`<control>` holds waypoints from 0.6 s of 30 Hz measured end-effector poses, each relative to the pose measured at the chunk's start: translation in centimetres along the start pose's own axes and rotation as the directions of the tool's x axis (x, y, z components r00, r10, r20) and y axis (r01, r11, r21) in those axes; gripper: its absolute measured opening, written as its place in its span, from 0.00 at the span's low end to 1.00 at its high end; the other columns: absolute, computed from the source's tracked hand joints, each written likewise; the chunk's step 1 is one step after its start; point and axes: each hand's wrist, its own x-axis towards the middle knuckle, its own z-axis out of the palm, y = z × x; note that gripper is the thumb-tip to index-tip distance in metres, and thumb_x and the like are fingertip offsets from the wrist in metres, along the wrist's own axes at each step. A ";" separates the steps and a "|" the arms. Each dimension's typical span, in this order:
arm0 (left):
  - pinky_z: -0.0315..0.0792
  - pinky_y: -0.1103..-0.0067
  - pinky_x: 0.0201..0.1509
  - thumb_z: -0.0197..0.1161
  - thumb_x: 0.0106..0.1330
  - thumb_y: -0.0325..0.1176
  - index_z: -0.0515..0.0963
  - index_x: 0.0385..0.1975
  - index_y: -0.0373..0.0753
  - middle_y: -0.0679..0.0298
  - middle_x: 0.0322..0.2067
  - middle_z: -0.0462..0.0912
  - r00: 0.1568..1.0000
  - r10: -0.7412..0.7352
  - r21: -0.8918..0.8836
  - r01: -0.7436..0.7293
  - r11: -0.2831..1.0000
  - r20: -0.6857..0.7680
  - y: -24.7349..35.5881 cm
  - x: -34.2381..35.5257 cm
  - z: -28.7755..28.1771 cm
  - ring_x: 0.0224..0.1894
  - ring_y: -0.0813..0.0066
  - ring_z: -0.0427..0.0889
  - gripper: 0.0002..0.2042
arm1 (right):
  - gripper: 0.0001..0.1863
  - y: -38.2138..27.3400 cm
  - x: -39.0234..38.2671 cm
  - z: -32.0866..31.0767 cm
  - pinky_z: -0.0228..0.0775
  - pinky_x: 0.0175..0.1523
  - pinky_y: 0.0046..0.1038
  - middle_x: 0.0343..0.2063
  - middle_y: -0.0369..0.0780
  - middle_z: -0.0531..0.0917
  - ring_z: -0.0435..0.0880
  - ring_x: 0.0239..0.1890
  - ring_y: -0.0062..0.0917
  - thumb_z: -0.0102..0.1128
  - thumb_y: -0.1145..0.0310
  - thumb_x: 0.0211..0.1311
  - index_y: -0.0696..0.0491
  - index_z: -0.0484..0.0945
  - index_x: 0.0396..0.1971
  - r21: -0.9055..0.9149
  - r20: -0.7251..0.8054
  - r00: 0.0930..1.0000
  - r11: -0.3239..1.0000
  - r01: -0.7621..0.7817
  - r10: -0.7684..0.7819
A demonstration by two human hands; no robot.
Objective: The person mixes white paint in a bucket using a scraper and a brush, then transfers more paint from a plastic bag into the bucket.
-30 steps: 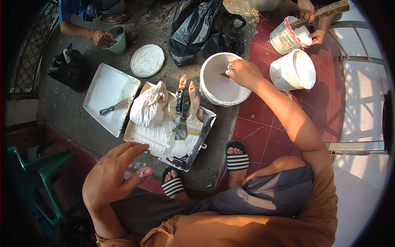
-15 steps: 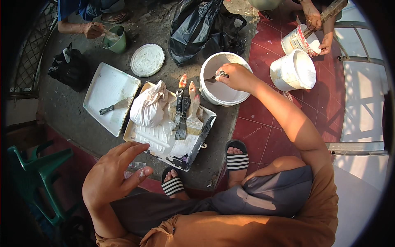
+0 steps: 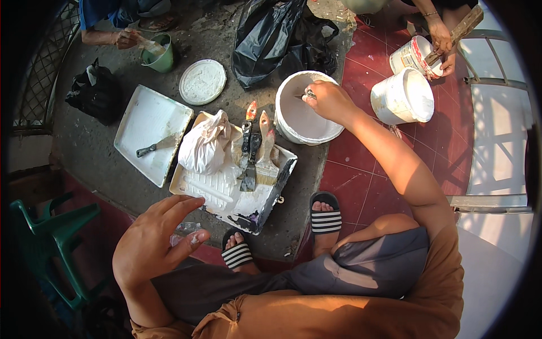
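Head view: right hand [image 3: 333,103] shifted slightly rightward and outward since half a second ago, scraper [image 3: 310,93] with it. Fingers grasp scraper by handle, its blade inside white bucket [image 3: 292,134]. Left hand [image 3: 153,240] raised, unclenched, fingers apart, holding nothing, near paint-smeared tray [image 3: 240,216]; brush [image 3: 265,152], black-handled knives [image 3: 247,135], whitish bag [image 3: 202,148] on tray.

Hard sunlight glares off the pale surface [image 3: 492,169] at the frame's right, where I see lattice shadows fall, while the green chair [image 3: 59,223] at lower left sits dim and the corners, fisheye-curved, fade to black.
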 end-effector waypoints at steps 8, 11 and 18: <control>0.76 0.63 0.54 0.68 0.65 0.43 0.78 0.56 0.34 0.49 0.49 0.83 1.000 -0.014 -0.009 0.014 1.000 0.000 0.0 0.0 0.1 0.52 0.45 0.82 0.24 | 0.19 -3.3 -0.4 -1.4 0.76 0.55 0.41 0.40 0.54 0.86 0.85 0.48 0.47 0.66 0.58 0.62 0.61 0.85 0.40 0.095 0.376 0.921 0.985 -0.146 0.101; 0.76 0.63 0.54 0.68 0.65 0.43 0.78 0.56 0.34 0.49 0.49 0.83 1.000 -0.013 -0.018 0.013 1.000 -0.003 0.1 0.0 -0.1 0.51 0.46 0.82 0.24 | 0.19 -2.6 -0.6 -2.3 0.78 0.53 0.42 0.40 0.55 0.86 0.86 0.45 0.49 0.64 0.58 0.62 0.61 0.85 0.39 -0.019 0.352 0.921 0.985 -0.171 0.167; 0.76 0.63 0.54 0.69 0.65 0.42 0.78 0.56 0.34 0.49 0.48 0.83 1.000 -0.009 -0.011 0.009 1.000 0.007 0.1 0.1 0.0 0.51 0.46 0.83 0.24 | 0.16 -0.6 0.2 -1.4 0.77 0.50 0.45 0.36 0.54 0.86 0.86 0.42 0.48 0.61 0.61 0.65 0.61 0.84 0.35 -0.061 0.072 0.981 0.983 -0.174 0.178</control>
